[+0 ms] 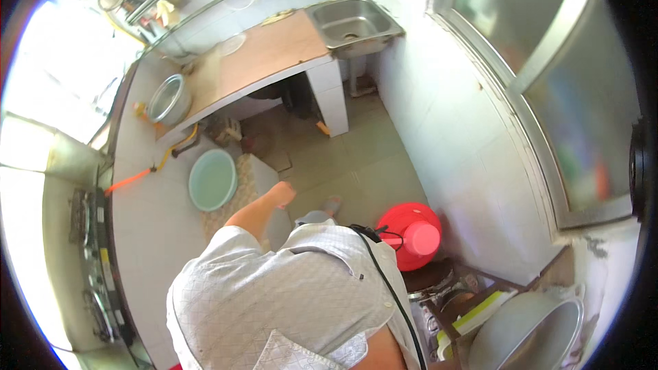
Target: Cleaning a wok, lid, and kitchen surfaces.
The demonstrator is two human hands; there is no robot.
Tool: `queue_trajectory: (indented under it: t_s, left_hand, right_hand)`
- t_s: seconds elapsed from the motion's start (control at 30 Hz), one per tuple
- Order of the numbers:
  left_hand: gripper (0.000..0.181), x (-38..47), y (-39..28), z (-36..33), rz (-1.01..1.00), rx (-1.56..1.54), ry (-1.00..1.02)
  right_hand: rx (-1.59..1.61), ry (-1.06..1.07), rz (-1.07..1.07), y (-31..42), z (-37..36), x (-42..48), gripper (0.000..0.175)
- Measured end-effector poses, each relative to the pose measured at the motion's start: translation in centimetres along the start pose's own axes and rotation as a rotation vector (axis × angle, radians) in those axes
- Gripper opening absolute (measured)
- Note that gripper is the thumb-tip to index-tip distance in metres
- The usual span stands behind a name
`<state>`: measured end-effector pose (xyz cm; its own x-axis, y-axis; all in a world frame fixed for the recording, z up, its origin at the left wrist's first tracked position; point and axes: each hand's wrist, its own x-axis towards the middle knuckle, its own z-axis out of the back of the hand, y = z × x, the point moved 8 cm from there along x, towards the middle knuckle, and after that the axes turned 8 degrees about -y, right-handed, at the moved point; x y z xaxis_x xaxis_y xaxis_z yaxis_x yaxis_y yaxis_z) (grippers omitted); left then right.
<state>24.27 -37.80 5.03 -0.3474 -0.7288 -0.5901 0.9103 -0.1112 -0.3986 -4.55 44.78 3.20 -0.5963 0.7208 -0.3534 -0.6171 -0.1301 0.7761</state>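
My left hand (282, 193) hangs in front of my body with its fingers curled in, and I see nothing held in it. It is nearest to the edge of a low speckled ledge (245, 185), apart from it. On that ledge sits a pale green plastic basin (213, 180), which looks to hold water. Part of my right arm shows at the bottom edge; the right hand is out of view. A red plastic container with a pink mug-like vessel (422, 238) on top stands on the floor to my right.
Ahead, a counter (277, 43) runs to a steel sink (352, 23); a metal pot (169, 100) stands at its left end. A gas stove (97, 267) lies far left. A large metal pot (529, 329) sits lower right, and a black cable (390, 288) crosses my shirt.
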Motion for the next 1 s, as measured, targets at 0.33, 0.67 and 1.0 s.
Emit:
queue_trajectory:
  t_s: [0.33,0.67,1.0]
  left_hand:
    - [0.027,3.9,3.0,2.0,-0.147,0.095,0.025]
    - [0.030,7.8,9.4,9.5,-0.031,-0.242,-0.185]
    - [0.027,3.5,25.6,14.8,0.249,-0.516,-0.477]
  right_hand:
    - [-0.218,0.254,0.031,-1.2,-11.0,-9.5,0.017]
    - [-0.464,0.458,0.180,1.6,-23.0,-22.7,0.015]
    - [-0.800,1.048,0.582,5.1,-44.8,-39.6,0.014]
